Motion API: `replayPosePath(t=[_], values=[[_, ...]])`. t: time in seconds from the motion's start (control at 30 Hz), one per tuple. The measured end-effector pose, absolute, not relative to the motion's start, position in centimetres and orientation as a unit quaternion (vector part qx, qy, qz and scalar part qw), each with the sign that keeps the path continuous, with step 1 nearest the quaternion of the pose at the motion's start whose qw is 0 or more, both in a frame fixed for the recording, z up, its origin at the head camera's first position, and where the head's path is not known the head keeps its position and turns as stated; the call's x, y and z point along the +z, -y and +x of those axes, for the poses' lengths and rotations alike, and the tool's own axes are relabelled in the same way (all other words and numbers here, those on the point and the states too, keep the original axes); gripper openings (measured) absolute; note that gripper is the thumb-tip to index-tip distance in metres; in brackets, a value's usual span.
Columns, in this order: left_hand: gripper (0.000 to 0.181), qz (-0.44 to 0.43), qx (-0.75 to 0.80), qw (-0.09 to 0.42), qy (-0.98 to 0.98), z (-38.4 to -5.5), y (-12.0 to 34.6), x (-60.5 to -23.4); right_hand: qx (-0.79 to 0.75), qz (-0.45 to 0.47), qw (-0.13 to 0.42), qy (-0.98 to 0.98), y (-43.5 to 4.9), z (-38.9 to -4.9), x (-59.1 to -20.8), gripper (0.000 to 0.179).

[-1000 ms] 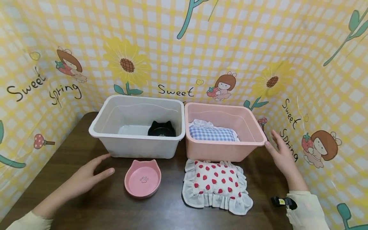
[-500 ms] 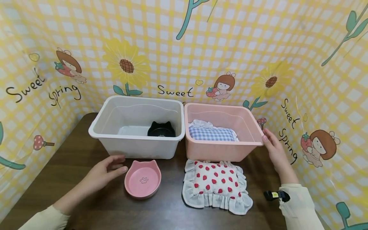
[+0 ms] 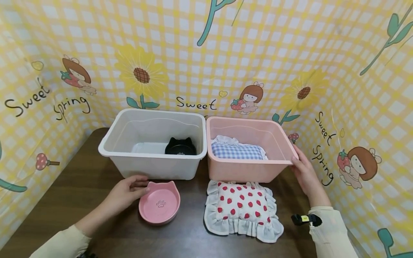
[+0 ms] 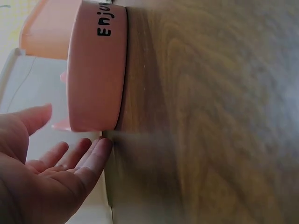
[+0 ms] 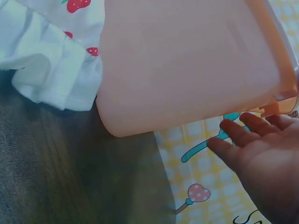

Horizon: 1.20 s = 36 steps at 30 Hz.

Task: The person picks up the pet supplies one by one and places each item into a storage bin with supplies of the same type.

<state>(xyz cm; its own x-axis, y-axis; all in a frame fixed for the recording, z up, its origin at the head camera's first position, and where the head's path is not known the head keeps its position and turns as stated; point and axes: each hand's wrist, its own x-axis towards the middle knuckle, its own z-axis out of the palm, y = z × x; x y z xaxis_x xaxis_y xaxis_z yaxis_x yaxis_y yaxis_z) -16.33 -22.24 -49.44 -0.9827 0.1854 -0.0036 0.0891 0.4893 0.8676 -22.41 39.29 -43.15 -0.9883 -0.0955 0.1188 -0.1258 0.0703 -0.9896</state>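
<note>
A pink cat-eared bowl (image 3: 160,203) with a paw print sits on the dark table. My left hand (image 3: 127,191) is at its left ear, thumb and fingers apart; in the left wrist view, the fingers (image 4: 93,161) lie beside the bowl's end. My right hand (image 3: 306,175) rests at the right front corner of the pink bin (image 3: 245,171), thumb by the rim. From the right wrist view, its loosely extended fingers are under the rim's edge. In front of that bin lies a strawberry-print pillow (image 3: 242,204) with white ruffles.
A white bin (image 3: 158,166) stands left of the pink one, close beside it, with a black cat-eared bowl (image 3: 180,146) inside. A blue checked pillow (image 3: 238,150) lies in the pink bin. Yellow checked cloth (image 3: 193,53) walls the table (image 3: 190,240) at back and sides.
My left hand has moved right, up to the pink bowl's ear. My right hand has shifted slightly left, onto the pink bin's corner. The bowls and pillows have stayed put.
</note>
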Motion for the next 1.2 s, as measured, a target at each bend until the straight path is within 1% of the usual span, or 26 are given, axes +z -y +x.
replayPosePath(t=[0.13, 0.43, 0.7, 1.0, 1.2], values=[[0.045, 0.079, 0.476, 0.046, -0.875, -16.4, 21.9, -49.5, 0.698, 0.079, 0.001, 0.712, -39.2, -22.3, -43.5, 0.063], [0.02, 0.058, 0.416, 0.026, -0.907, -16.6, 21.7, -49.3, 0.693, 0.06, -0.001, 0.719, -38.7, -22.3, -43.2, 0.063], [0.02, 0.042, 0.401, 0.021, -0.915, -17.2, 21.3, -49.3, 0.701, 0.062, 0.007, 0.71, -38.8, -22.3, -43.3, 0.061], [0.012, 0.035, 0.396, 0.006, -0.917, -17.5, 21.0, -49.2, 0.698, 0.062, 0.005, 0.713, -39.0, -22.5, -43.5, 0.06], [0.009, 0.045, 0.393, -0.025, -0.918, -16.6, 20.8, -48.1, 0.69, 0.057, 0.0, 0.721, -39.1, -22.3, -43.7, 0.059]])
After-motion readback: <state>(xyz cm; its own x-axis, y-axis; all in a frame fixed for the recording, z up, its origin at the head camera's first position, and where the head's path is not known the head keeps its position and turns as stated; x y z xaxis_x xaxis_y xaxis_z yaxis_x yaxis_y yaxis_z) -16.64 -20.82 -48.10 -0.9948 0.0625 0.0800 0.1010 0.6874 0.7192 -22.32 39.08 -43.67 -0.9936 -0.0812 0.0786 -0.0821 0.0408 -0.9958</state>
